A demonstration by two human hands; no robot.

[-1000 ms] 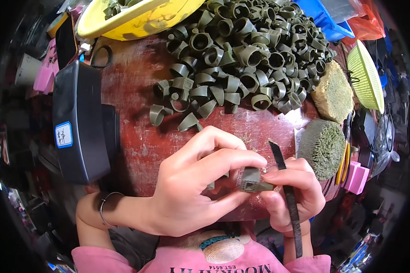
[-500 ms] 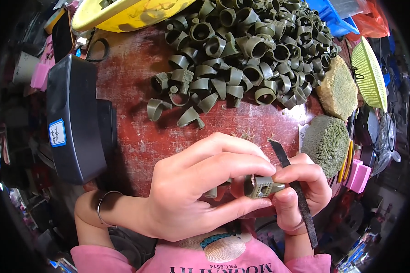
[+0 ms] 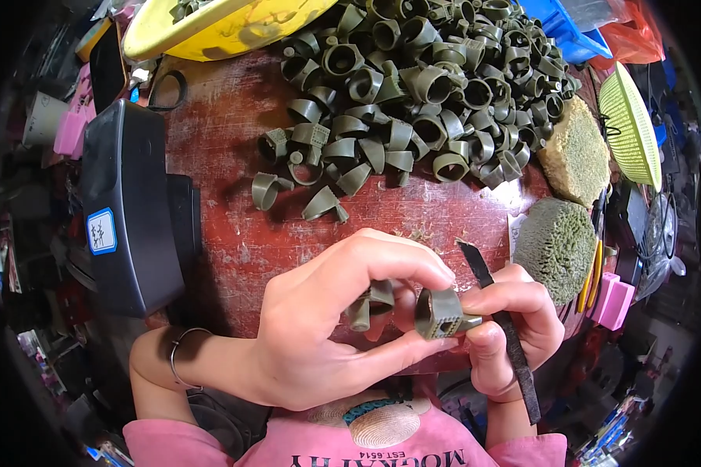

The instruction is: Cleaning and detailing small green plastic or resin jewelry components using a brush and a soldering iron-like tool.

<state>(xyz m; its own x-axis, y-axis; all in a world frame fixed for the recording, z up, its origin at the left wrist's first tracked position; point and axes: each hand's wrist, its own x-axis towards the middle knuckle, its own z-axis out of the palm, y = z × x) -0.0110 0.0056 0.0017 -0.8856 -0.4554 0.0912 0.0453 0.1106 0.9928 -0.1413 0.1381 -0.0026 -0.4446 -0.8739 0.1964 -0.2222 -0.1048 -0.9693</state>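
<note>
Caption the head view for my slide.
Left hand and right hand hold a green ring before a heap of rings, dark strip in the right.

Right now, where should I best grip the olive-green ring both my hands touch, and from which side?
Probably by its curved band, from the left, using thumb and finger of the left hand: it is broad, while the narrow stub points right toward the right hand.

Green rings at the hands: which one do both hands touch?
The dotted-faced ring, between the left hand and right hand; the other ring sits only in the left hand.
</note>
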